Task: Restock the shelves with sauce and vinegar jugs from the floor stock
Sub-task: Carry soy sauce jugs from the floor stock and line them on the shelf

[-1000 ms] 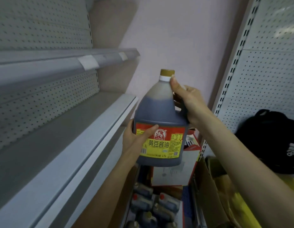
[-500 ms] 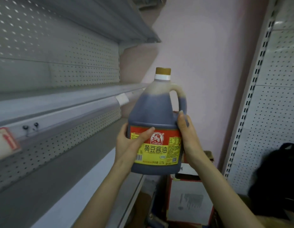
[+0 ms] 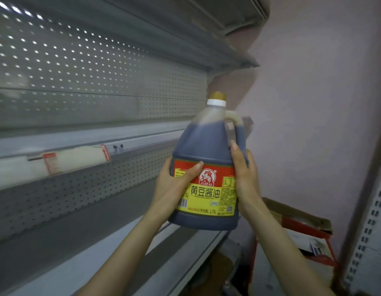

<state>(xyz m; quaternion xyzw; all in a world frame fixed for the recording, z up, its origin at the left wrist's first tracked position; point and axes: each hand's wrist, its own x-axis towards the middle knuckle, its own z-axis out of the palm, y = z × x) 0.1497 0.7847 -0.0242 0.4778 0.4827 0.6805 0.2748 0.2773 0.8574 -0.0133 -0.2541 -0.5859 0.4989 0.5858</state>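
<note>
Gripping left hand (image 3: 172, 186): is clasping the soy sauce jug (image 3: 204, 150) at its label.
Right hand (image 3: 246, 180): is clasping its right side.
Soy sauce jug: is hovering upright, frame centre, above the shelf (image 3: 57, 242) edge.

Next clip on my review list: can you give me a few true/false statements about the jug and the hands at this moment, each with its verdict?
1. The left hand and the right hand both hold the jug. True.
2. The jug's cap is off. False: the gold cap sits on the neck.
3. The jug stands on the shelf. False: it is held up in the air in front of the shelf.
4. The jug's label is yellow and red. True.
5. A cardboard box shows at the lower right. True.
</note>
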